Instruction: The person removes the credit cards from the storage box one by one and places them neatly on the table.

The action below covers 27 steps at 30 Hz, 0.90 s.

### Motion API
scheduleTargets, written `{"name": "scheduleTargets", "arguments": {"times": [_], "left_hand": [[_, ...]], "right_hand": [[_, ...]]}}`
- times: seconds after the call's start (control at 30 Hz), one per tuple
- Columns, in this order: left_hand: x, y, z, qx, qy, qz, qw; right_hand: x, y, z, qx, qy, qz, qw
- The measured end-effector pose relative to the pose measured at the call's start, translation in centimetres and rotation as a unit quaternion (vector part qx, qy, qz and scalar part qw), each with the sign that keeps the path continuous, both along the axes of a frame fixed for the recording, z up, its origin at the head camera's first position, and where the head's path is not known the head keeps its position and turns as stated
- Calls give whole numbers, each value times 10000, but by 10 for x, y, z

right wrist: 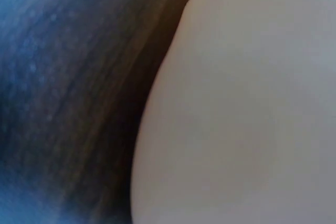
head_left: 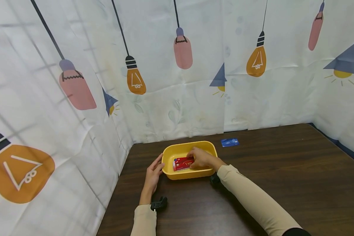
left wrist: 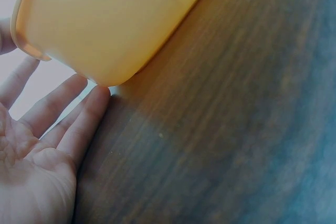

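A yellow plastic basket [head_left: 171,176] stands on the table with a small stack of cards inside, a red VIP card [head_left: 183,163] on top. My right hand [head_left: 201,158] reaches into the basket. Its thumb and fingers grip the red card's right end across the near and far edges. My left hand [head_left: 153,173] touches the basket's left end with its fingers fairly straight; in the left wrist view the fingertips meet the yellow wall [left wrist: 115,24]. Only blurred skin and table show in the right wrist view, so the right fingertips are hidden there.
A blue card [head_left: 229,142] lies on the dark wooden table [head_left: 277,164], just right of the basket's far corner. A printed curtain [head_left: 165,108] hangs along the back and left edges of the table. Each wrist wears a black camera [head_left: 159,203].
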State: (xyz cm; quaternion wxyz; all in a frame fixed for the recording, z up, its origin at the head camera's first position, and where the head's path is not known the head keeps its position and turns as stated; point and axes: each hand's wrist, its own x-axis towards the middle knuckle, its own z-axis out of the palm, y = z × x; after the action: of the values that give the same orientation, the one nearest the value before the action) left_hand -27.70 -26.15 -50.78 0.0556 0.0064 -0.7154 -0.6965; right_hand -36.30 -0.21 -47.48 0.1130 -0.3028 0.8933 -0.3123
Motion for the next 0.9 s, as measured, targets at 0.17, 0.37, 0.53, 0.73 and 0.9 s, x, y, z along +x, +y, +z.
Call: {"name": "scheduleTargets", "arguments": {"times": [0.17, 0.37, 0.53, 0.73, 0.9], "left_hand": [[0, 1, 0, -2, 23, -29, 10000], [0, 0, 1, 30, 21, -3, 10000], [0, 0, 0, -5, 20, -12, 10000], [-1, -1, 0, -28, 20, -3, 10000], [-1, -1, 0, 7, 36, -2, 10000]], "right_hand": [[0, 1, 1, -4, 73, 65, 10000], [-1, 0, 2, 85, 221, 72, 9997], [0, -1, 3, 31, 299, -54, 9995], [1, -1, 6, -274, -22, -225, 9994], [0, -1, 6, -383, -185, -370, 9984]]}}
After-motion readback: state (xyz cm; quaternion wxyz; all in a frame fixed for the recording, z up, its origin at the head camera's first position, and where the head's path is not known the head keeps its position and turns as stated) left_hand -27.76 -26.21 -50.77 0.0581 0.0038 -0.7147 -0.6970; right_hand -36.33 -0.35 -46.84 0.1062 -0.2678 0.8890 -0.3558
